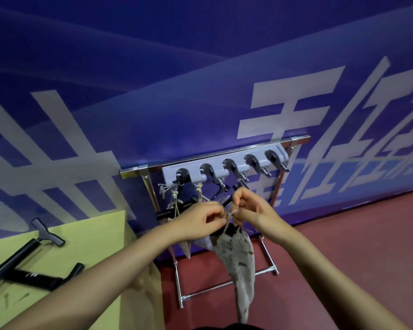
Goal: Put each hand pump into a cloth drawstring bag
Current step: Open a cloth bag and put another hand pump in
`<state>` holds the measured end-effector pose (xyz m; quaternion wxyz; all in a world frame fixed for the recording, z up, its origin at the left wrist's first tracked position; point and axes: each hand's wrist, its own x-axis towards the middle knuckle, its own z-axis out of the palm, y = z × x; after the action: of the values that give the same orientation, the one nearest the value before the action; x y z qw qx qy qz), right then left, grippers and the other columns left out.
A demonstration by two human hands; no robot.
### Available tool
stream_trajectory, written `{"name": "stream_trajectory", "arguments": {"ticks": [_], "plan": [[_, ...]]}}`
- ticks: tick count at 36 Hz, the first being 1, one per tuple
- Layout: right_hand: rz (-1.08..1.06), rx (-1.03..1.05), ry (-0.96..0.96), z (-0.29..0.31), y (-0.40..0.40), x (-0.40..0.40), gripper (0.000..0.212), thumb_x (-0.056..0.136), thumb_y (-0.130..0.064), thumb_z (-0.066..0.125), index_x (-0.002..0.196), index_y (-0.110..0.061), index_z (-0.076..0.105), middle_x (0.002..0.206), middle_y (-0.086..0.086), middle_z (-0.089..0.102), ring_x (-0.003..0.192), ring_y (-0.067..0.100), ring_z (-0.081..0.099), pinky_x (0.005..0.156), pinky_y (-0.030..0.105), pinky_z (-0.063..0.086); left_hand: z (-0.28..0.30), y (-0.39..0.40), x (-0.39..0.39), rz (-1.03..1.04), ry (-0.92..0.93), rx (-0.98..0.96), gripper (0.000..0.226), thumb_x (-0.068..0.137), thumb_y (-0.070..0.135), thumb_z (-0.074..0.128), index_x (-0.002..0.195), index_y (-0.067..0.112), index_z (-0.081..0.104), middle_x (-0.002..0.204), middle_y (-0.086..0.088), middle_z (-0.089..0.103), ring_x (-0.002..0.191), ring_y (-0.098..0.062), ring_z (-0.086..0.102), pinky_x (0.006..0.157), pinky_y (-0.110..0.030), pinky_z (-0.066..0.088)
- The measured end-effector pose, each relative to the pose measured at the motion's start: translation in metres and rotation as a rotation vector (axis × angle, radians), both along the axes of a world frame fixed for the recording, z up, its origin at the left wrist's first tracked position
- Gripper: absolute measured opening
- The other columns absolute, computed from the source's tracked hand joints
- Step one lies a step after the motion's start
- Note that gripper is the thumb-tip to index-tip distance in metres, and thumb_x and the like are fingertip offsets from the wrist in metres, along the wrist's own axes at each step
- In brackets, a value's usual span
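A speckled grey cloth drawstring bag (240, 263) hangs in front of me with a black hand pump inside; the pump's black handle (227, 201) pokes out between my hands. My left hand (204, 216) and my right hand (248, 206) each pinch the beige drawstring at the bag's mouth. More bagged pumps (177, 206) hang by their cords from the left hooks of a grey clip rack (224, 166). A bare black hand pump (26, 256) lies on the yellow table (81, 236) at the left.
The clip rack is fixed to a chrome folding stand (224, 285) leaning against a blue banner wall (200, 91). Its right clips (272, 158) hold nothing. Red floor (343, 246) spreads to the right. Small needles (7, 301) lie on the table.
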<state>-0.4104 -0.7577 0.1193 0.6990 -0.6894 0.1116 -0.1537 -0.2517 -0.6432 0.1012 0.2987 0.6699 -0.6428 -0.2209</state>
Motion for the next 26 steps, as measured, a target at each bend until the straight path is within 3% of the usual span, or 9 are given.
{"name": "stream_trajectory", "arguments": {"ticks": [4,9,13,18,20,23,26], "plan": [[-0.05,-0.075,0.037,0.0,-0.013,-0.012,0.014,0.08,0.001,0.048,0.085,-0.012,0.043,0.069,-0.002,0.048,0.063,0.017,0.044,0.062,0.024,0.039,-0.006,-0.019,-0.013,-0.008,0.019,-0.062,0.041,0.078,0.046,0.052,0.093,0.011,0.067,0.088,0.003,0.054,0.087,-0.013,0.053,0.08,-0.034,0.045],[-0.056,-0.182,0.101,0.0,-0.034,-0.021,0.018,0.084,-0.004,0.048,0.084,-0.022,0.048,0.076,0.008,0.04,0.07,0.024,0.033,0.063,0.032,0.032,-0.015,-0.041,-0.033,0.068,0.028,-0.049,0.043,0.082,0.043,0.056,0.113,0.014,0.065,0.091,0.002,0.05,0.09,-0.015,0.051,0.079,-0.033,0.044],[-0.039,-0.214,0.127,-0.001,-0.047,-0.021,0.015,0.089,0.0,0.045,0.089,-0.015,0.047,0.077,0.009,0.042,0.069,0.023,0.035,0.061,0.03,0.033,-0.015,-0.058,-0.042,0.118,0.068,-0.006,0.036,0.083,0.039,0.055,0.11,0.016,0.064,0.087,0.002,0.047,0.083,-0.02,0.053,0.076,-0.039,0.046],[-0.074,-0.221,0.154,-0.002,-0.066,-0.016,0.01,0.083,-0.003,0.046,0.09,-0.01,0.047,0.072,0.002,0.046,0.067,0.017,0.042,0.062,0.024,0.037,-0.024,-0.078,-0.039,0.164,0.132,-0.013,0.017,0.094,0.02,0.058,0.099,0.008,0.069,0.093,-0.011,0.052,0.09,-0.026,0.054,0.083,-0.049,0.044],[-0.067,-0.283,0.191,-0.002,-0.075,-0.015,0.01,0.085,-0.003,0.045,0.09,-0.011,0.047,0.071,0.009,0.038,0.064,0.021,0.034,0.059,0.026,0.032,-0.029,-0.083,-0.034,0.173,0.033,-0.094,0.021,0.094,0.023,0.057,0.092,0.006,0.07,0.102,-0.009,0.054,0.102,-0.024,0.05,0.091,-0.045,0.043],[-0.039,-0.412,0.287,-0.003,-0.091,-0.013,0.013,0.086,-0.003,0.045,0.089,-0.015,0.049,0.07,0.01,0.036,0.061,0.021,0.029,0.057,0.03,0.029,-0.035,-0.088,-0.024,0.115,-0.235,-0.221,0.025,0.093,0.031,0.056,0.087,0.013,0.072,0.133,-0.006,0.051,0.134,-0.023,0.032,0.106,-0.038,0.033],[0.008,-0.551,0.407,-0.007,-0.104,-0.008,0.017,0.085,-0.006,0.051,0.089,-0.022,0.051,0.065,0.004,0.041,0.058,0.016,0.037,0.058,0.032,0.034,-0.038,-0.092,-0.018,0.053,-0.232,-0.192,0.022,0.095,0.029,0.057,0.091,0.016,0.074,0.151,-0.001,0.037,0.147,-0.019,0.01,0.112,-0.033,0.019]]}}
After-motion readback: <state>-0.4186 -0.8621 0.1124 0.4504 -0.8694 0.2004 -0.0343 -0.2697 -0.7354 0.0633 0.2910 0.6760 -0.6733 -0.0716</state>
